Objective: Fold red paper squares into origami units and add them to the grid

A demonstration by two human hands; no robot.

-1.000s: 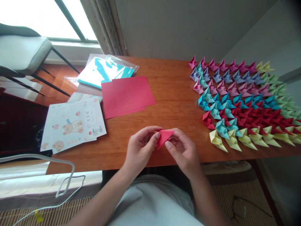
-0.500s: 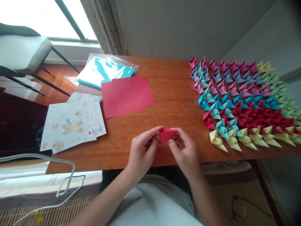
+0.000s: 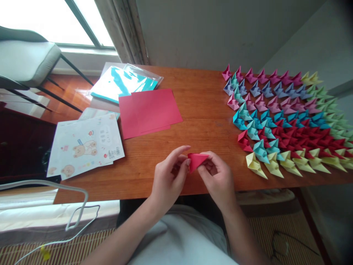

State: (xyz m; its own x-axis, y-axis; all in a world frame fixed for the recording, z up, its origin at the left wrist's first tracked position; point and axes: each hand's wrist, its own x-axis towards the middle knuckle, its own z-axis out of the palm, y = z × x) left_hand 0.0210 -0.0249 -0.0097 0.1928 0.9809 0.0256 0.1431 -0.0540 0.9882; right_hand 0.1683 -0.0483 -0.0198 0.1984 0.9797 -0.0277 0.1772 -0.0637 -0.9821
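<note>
Wood tbl (image 3: 204,125): R fingers (image 3: 204,173) pinch folded red paper (image 3: 197,160); L index (image 3: 180,149) now raised, L thumb (image 3: 184,170) at edge, grip unclear.

Likely a home: curtain (image 3: 127,33), chair (image 3: 27,59)

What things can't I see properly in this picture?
In the head view:
Folded paper: far side hidden by its front.
Lower red sheet: mostly covered by the upper sheet.
Chair: cut off by left edge.
Front yellow row: cut off by right edge.
Bear sheet: fine print too small to read.
</note>
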